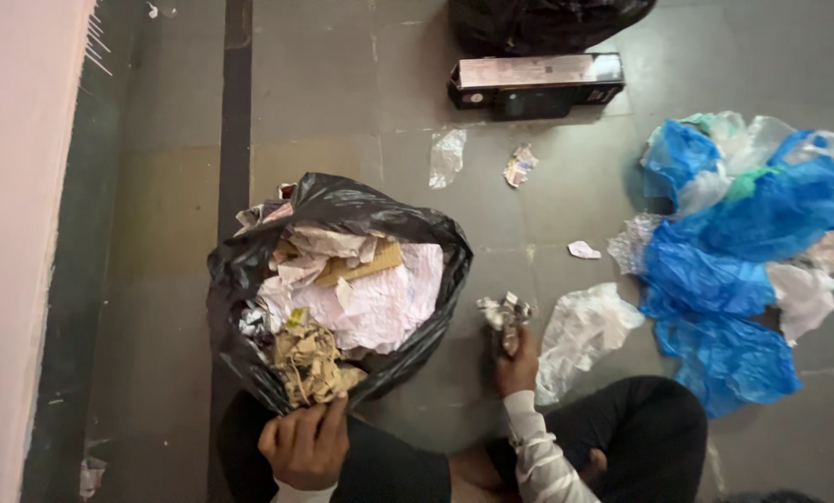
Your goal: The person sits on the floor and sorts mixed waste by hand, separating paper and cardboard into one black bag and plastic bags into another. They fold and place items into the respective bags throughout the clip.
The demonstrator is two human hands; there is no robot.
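An open black rubbish bag [240, 270] stands on the floor in front of me, stuffed with crumpled white paper, a strip of brown cardboard and tan shredded paper. My left hand [307, 440] is at the bag's near rim, fingers closed on the tan shredded paper [312, 365]. My right hand [517, 365] is to the right of the bag, holding up a crumpled silvery wrapper [505, 315] just beside the bag's edge. I sit cross-legged in dark trousers and a light patterned sleeve.
A heap of blue and clear plastic bags [743, 251] lies at the right, with a clear crumpled bag [584, 331] beside my knee. A dark oblong box [536, 86] and another black bag [542, 23] sit farther away. Small scraps litter the tiled floor; a pink wall [16, 233] runs along the left.
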